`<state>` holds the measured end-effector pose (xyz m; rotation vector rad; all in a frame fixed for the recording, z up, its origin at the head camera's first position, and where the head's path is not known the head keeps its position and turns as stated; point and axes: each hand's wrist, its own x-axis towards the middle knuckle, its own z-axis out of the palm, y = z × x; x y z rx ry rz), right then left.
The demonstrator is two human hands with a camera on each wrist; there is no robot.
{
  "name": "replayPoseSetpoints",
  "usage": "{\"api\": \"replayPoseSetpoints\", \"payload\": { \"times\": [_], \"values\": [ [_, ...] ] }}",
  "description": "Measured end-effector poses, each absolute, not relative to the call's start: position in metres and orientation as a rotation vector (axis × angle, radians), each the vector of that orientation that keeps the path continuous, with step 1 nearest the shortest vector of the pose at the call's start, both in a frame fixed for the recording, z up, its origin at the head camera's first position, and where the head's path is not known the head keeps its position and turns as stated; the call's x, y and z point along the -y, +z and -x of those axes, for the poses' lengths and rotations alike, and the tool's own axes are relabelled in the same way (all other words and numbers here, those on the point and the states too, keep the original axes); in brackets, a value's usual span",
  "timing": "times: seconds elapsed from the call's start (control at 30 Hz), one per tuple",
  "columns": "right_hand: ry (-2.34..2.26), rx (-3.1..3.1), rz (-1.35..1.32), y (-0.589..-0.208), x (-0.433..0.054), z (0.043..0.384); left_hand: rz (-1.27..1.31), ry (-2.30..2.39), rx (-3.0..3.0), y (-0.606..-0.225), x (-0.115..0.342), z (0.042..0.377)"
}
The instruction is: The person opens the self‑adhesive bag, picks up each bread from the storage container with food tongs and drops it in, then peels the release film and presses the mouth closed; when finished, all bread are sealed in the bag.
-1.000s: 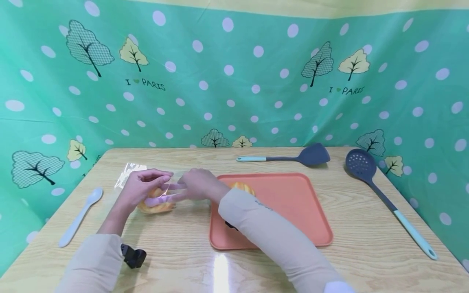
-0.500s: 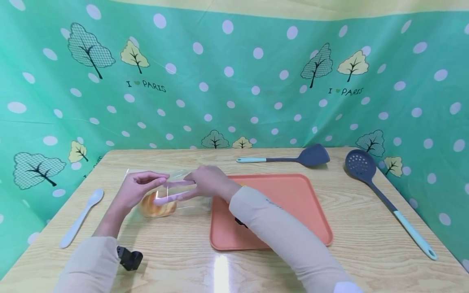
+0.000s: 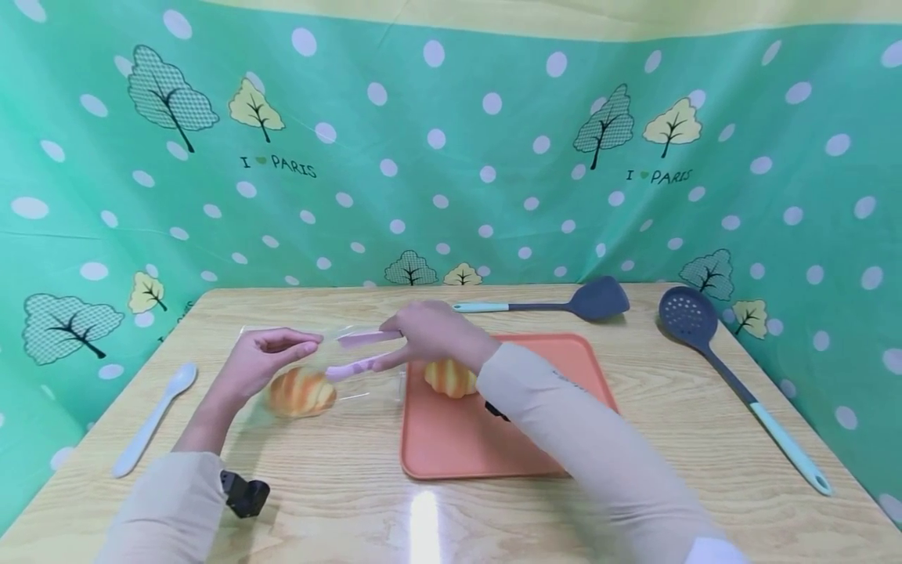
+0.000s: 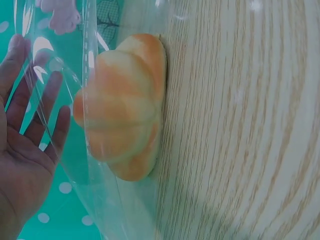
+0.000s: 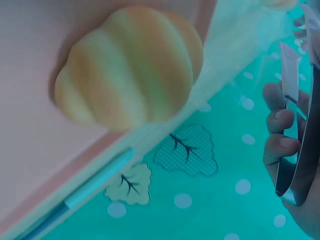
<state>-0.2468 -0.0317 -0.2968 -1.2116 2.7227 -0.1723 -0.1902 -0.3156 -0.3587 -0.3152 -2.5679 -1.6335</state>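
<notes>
With thumb and fingertips, my left hand (image 3: 261, 364) pinches the upper edge of a clear plastic bag (image 3: 377, 392) lying on the table. Inside the bag rests a croissant-shaped bread roll (image 4: 127, 107), golden brown on top. My right hand (image 3: 440, 333) grips metal tongs with lilac tips (image 3: 352, 369); the tips are spread apart at the mouth of the bag, with nothing between them. Under the right wrist, a second, striped bread roll (image 5: 127, 70) sits on the left part of the pink tray (image 3: 543, 407).
A pale spoon (image 3: 155, 419) lies at the left of the table. Behind the tray is a dark turner (image 3: 599, 299) with a light blue handle. A slotted skimmer (image 3: 705, 337) lies along the right side. A green patterned cloth (image 3: 451, 141) hangs at the back.
My right hand has drawn the tongs rightward and back from the bread roll in the bag. The roll on the tray has come into fuller view. My left hand stays nearly in place.
</notes>
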Motion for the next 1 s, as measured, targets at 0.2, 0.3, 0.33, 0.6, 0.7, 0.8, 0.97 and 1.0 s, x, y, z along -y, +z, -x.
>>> {"api": "replayPoseSetpoints", "payload": {
  "times": [0.2, 0.3, 0.33, 0.6, 0.7, 0.8, 0.97, 1.0],
  "values": [
    [-0.126, -2.729, 1.265, -0.285, 0.010, 0.246, 0.286, -1.603, 2.611, -0.356, 0.314, 0.190],
    [-0.125, -2.744, 1.281, -0.281, -0.001, 0.244, 0.277, -1.584, 2.622, -0.355, 0.314, 0.190],
    [-0.129, -2.748, 1.287, -0.280, -0.005, 0.244, 0.277, -1.578, 2.623, -0.355, 0.314, 0.190],
    [-0.163, -2.781, 1.301, -0.275, -0.034, 0.238, 0.294, -1.564, 2.626, -0.357, 0.314, 0.188],
    [-0.181, -2.788, 1.301, -0.275, -0.045, 0.236, 0.285, -1.562, 2.631, -0.356, 0.314, 0.187],
    [-0.189, -2.797, 1.282, -0.276, -0.055, 0.234, 0.279, -1.562, 2.630, -0.356, 0.314, 0.186],
    [-0.228, -2.825, 1.292, -0.280, -0.073, 0.232, 0.281, -1.557, 2.624, -0.357, 0.316, 0.186],
    [-0.234, -2.832, 1.295, -0.280, -0.077, 0.231, 0.281, -1.555, 2.624, -0.357, 0.316, 0.186]
  ]
}}
